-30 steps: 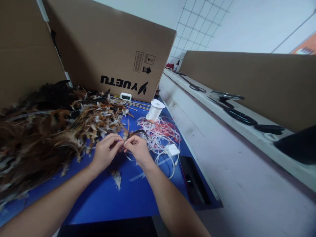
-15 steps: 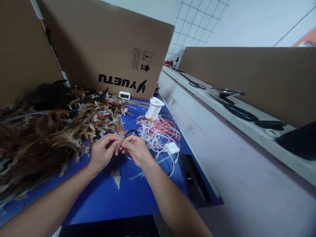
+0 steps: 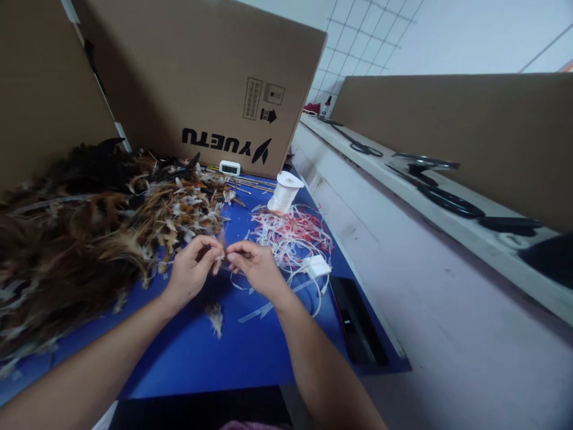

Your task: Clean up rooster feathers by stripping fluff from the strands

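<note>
My left hand (image 3: 192, 269) is closed in a pinch on a small feather (image 3: 219, 258); its pale fluffy base shows at the fingertips. Close beside it, my right hand (image 3: 255, 266) has thumb and fingers pinched together, and whatever lies between them is too small to make out. Both hands are held over the blue table (image 3: 250, 364), fingertips almost touching. A large heap of brown, black and white feathers (image 3: 170, 221) spreads to the left of my left hand. One loose pale feather (image 3: 215, 319) lies on the table below the hands.
Beyond my right hand are a white spool (image 3: 285, 192), a tangle of red and white strips (image 3: 290, 233) and a white charger (image 3: 316, 266) with its cable. A black phone-like slab (image 3: 358, 322) lies at the right edge. Cardboard (image 3: 201, 77) stands behind; scissors (image 3: 364, 148) rest on the ledge.
My fingertips have drawn slightly apart, and pale fluff now shows at the left ones. A dark strand seen beyond my right hand is no longer visible. The view has shifted slightly.
</note>
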Demonstrator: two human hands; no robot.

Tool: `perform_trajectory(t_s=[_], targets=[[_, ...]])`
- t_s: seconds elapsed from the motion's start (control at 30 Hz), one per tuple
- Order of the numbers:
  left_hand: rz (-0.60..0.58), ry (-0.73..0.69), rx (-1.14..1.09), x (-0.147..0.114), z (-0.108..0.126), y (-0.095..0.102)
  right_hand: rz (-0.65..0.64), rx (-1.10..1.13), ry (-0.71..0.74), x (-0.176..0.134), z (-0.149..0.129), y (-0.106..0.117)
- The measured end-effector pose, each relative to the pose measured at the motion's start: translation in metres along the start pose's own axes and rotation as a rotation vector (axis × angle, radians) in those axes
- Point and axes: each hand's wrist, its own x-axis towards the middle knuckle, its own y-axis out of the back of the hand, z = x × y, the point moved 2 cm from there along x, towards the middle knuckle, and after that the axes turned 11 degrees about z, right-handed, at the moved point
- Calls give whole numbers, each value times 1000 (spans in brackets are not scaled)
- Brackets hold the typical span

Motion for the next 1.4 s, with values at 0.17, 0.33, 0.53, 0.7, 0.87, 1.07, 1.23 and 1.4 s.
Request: perform_trajectory(t_s=[0.17, 0.33, 0.53, 0.7, 0.87, 1.07, 1.23, 1.4], targets=[[-87, 29, -53, 0, 0, -1, 62, -182, 244, -2, -17, 10], [-113, 87, -150, 1, 4, -3, 149, -187, 231, -5, -24, 14], [-133, 148, -248, 2, 6, -4, 162, -157, 209, -7, -28, 17], [-173, 195, -230, 1, 5, -4, 187, -156, 234, -8, -33, 19], [-219, 229, -219, 1, 6, -3, 169, -202, 310, -10, -38, 18], [-292, 275, -192, 0, 11, -5, 158, -245, 390, -12, -41, 18], [-313, 306, -191, -1, 10, -5, 151, -275, 396, -13, -42, 17], [-315, 329, -218, 0, 7, -5, 151, -269, 402, -13, -43, 17]])
